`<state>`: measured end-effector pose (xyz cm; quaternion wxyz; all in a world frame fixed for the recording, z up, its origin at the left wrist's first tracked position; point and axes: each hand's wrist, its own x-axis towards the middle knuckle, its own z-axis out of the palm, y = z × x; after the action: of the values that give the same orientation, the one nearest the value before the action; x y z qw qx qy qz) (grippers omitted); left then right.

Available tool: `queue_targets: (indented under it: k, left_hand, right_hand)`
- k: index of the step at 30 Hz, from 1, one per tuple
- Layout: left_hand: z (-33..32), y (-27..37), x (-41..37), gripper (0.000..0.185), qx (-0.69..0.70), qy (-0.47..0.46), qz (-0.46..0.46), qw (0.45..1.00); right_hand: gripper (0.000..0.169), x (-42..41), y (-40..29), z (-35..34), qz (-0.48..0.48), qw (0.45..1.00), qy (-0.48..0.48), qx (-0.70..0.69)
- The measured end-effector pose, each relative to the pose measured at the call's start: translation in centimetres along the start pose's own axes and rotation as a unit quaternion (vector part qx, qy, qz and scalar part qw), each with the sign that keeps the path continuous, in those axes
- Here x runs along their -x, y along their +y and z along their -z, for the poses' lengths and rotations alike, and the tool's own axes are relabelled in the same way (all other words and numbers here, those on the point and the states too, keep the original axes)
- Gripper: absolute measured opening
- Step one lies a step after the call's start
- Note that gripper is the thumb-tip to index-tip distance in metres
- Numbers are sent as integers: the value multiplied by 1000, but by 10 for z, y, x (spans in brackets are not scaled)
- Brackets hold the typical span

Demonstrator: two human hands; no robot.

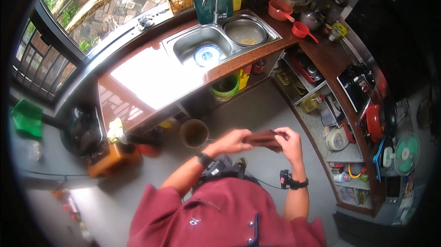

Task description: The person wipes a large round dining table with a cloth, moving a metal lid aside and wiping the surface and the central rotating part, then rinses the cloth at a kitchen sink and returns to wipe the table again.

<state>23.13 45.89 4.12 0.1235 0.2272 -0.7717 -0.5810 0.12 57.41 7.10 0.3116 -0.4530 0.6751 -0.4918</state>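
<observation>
A dark reddish-brown cloth or similar limp piece (pixel 262 139), blurred, is stretched between my two hands, in front of my body and above the grey floor. My left hand (pixel 237 140) grips its left end. My right hand (pixel 288 141) pinches its right end between thumb and fingers. What exactly the piece is cannot be told. Beyond my hands a double steel sink is set in the brown counter. A blue-and-white plate (pixel 207 55) lies in its left basin, and a round metal pan (pixel 245 32) with cloudy water sits in the right one.
A bucket (pixel 194 133) stands on the floor left of my hands, and a green basin (pixel 224 88) is under the counter. An orange wooden cabinet (pixel 113 160) is at the left. Open shelves (pixel 344 156) curve along the right, near a fan (pixel 407 154).
</observation>
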Motion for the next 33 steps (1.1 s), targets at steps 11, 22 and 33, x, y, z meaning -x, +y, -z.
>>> queue_targets:
  k: [11, 22, 33]
  left_hand:
    - [120, -1, -147, 48, -185, 193, 2, 964]
    - [295, -23, -255, 35, -37, 366, 134, 920]
    - [434, -146, -293, 46, -15, 522, 230, 821]
  right_hand:
    - [12, -247, 37, 5, 54, 997, -50, -7]
    - [14, -450, 48, -18, 26, 981, -185, 53]
    - [18, -784, 1, -113, 267, 908, -242, 216]
